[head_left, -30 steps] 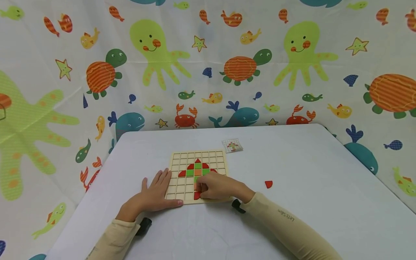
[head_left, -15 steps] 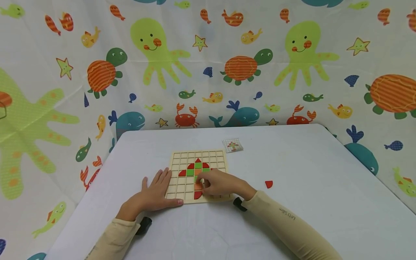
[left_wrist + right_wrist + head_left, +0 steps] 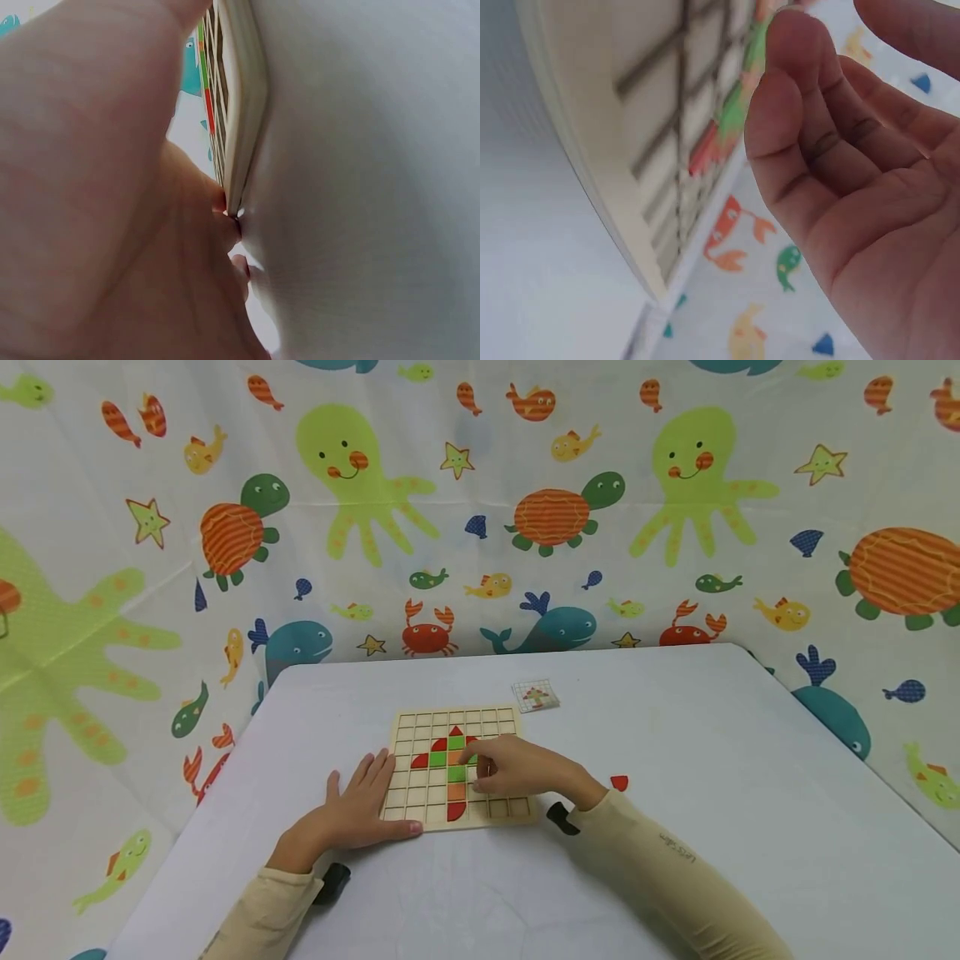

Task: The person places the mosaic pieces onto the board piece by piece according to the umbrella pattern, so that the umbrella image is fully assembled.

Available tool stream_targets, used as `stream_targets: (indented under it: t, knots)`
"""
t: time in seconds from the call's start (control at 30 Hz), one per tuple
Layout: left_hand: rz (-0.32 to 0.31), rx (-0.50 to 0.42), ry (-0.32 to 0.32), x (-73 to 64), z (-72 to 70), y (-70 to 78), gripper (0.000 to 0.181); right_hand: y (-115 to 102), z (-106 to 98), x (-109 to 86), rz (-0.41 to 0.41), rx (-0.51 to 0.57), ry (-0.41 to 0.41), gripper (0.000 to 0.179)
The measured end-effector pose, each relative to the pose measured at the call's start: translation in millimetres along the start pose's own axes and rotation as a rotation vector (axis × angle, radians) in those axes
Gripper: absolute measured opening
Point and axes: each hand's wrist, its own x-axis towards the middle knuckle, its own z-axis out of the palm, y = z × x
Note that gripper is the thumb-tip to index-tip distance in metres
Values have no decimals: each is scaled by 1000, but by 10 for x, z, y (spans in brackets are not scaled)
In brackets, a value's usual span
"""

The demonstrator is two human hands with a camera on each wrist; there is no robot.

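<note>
A wooden grid board [image 3: 412, 797] lies on the table, with red, green and orange flat pieces set in its squares as a tree-like figure. My left hand [image 3: 356, 810] is spread at the board's lower left corner, fingertips at its left edge and thumb along the front edge. Over the right half of the board hovers my right hand [image 3: 517, 767], fingers loosely bent, thumb apart, nothing held. It hides part of the figure's right side. At the figure's base sits a red quarter-round piece [image 3: 456, 812], below an orange square [image 3: 456, 792]. In the right wrist view the bent fingers [image 3: 774, 112] are bare.
A loose red quarter-round piece [image 3: 619, 782] lies on the white table [image 3: 712, 760] beyond my right wrist. Behind the board's right corner is a small pattern card [image 3: 536, 696] picturing a similar figure. A curtain with sea animals [image 3: 480, 460] hangs behind the table.
My right hand has lifted off the lower pieces and moved right and slightly away, uncovering the orange and green squares of the stem. My left hand stays in place.
</note>
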Motion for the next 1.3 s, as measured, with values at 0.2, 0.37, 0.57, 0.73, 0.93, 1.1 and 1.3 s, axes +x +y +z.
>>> stream_targets:
  t: [0.2, 0.37, 0.57, 0.73, 0.93, 1.1, 1.3]
  knots:
    - [-8, -20, 1, 2, 1, 0, 132, 71, -229, -232, -11, 15, 93, 34]
    - [-7, -18, 4, 14, 11, 2, 132, 235, -396, -563, 44, -1, 161, 31]
    - [-11, -7, 10, 22, 8, 3, 132, 481, -544, -983, 159, -9, 196, 32]
    - [-10, -8, 9, 23, 10, 3, 132, 665, -588, -1264, 245, -3, 154, 33]
    - [-12, -21, 4, 1, -1, -3, 133, 824, -573, -1444, 226, -98, 77, 29]
    - [-6, -26, 8, -8, -4, -14, 132, 930, -522, -1420, 200, -166, 75, 30]
    - [-3, -25, 7, 6, 9, -11, 132, 961, -509, -1379, 204, -107, 67, 23]
